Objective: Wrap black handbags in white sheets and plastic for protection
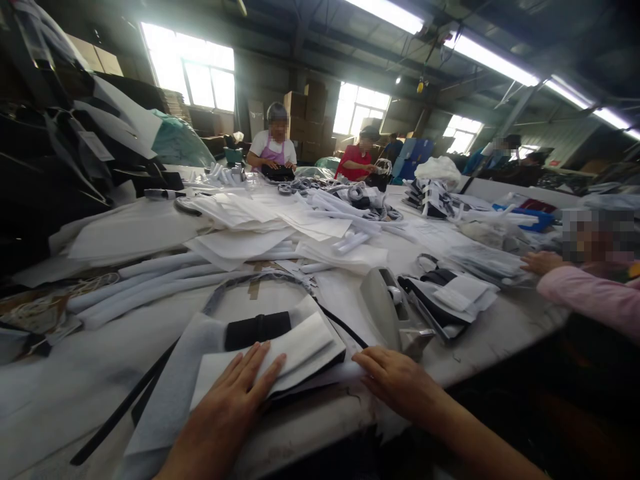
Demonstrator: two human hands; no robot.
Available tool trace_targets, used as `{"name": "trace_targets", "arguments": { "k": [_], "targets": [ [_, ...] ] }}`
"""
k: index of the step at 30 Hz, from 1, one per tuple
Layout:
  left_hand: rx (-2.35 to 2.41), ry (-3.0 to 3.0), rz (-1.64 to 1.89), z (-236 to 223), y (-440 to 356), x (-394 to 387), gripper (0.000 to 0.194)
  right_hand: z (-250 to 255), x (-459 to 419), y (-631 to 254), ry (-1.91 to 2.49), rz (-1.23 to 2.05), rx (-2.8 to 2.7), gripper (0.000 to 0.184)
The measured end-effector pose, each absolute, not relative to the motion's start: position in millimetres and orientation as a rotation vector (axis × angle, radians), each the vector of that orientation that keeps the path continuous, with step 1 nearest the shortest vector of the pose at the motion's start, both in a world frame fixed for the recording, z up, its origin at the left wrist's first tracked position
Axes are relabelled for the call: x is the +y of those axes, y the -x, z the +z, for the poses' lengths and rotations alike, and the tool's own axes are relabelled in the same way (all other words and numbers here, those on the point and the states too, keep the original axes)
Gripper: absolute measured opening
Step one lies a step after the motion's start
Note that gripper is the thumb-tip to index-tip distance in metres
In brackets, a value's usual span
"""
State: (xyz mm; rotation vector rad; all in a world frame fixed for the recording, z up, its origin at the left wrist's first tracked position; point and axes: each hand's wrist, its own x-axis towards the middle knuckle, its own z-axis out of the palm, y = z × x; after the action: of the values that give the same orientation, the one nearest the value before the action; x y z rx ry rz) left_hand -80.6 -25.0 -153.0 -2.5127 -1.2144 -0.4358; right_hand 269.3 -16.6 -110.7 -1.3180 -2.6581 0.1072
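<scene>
A black handbag (pixel 258 329) lies on the table before me, partly wrapped in thin white sheets, with its wrapped handle (pixel 263 275) arching away from me. Folded white padding (pixel 305 343) covers its near part. My left hand (pixel 240 390) rests flat on this padding, fingers outstretched and slightly apart. At the bag's right end, my right hand (pixel 393 377) has its fingers curled together around the edge of a white wrapping sheet (pixel 333 375); part of this grip is hidden. A long black strap (pixel 125 403) runs out to the left of the bag.
A grey tape dispenser (pixel 383 303) stands right of the bag, beside another partly wrapped bag (pixel 440 293). White sheets (pixel 240 243) and rolled white tubes (pixel 150 287) spread behind. A co-worker's pink sleeve (pixel 590 297) reaches in from the right. People work across the table.
</scene>
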Motion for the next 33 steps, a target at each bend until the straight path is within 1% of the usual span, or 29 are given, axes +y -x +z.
{"name": "trace_targets", "arguments": {
  "k": [3, 7, 9, 14, 19, 22, 25, 27, 28, 29, 31, 33],
  "targets": [
    [-1.209, 2.515, -0.417, -154, 82, -26, 0.068, -112, -16, -260, 1.406, 0.182, -2.537, 0.02],
    [-1.228, 2.524, -0.397, -155, 84, -26, 0.066, -114, -16, -244, 1.523, 0.332, -2.303, 0.015],
    [-1.215, 2.54, -0.388, -156, 85, -26, 0.066, -115, -17, -237, 1.561, 0.46, -2.163, 0.019],
    [-1.23, 2.531, -0.389, -156, 86, -25, 0.07, -117, -22, -228, 1.567, 0.844, -1.797, 0.037],
    [-1.244, 2.519, -0.407, -155, 85, -28, 0.076, -119, -25, -215, 1.52, 1.272, -1.388, 0.043],
    [-1.244, 2.526, -0.421, -156, 85, -29, 0.074, -118, -24, -214, 1.499, 1.392, -1.251, 0.046],
    [-1.239, 2.526, -0.429, -156, 85, -28, 0.074, -110, -25, -225, 1.477, 1.442, -1.263, 0.043],
    [-1.237, 2.526, -0.45, -155, 85, -28, 0.074, -102, -29, -236, 1.464, 1.374, -1.411, 0.035],
    [-1.233, 2.529, -0.465, -154, 84, -28, 0.074, -99, -31, -242, 1.453, 1.266, -1.566, 0.032],
    [-1.234, 2.529, -0.479, -154, 84, -28, 0.073, -96, -34, -247, 1.432, 1.116, -1.758, 0.032],
    [-1.245, 2.527, -0.488, -153, 83, -28, 0.074, -94, -39, -254, 1.377, 0.761, -2.143, 0.038],
    [-1.25, 2.525, -0.477, -153, 83, -28, 0.075, -99, -41, -256, 1.37, 0.518, -2.342, 0.039]
  ]
}}
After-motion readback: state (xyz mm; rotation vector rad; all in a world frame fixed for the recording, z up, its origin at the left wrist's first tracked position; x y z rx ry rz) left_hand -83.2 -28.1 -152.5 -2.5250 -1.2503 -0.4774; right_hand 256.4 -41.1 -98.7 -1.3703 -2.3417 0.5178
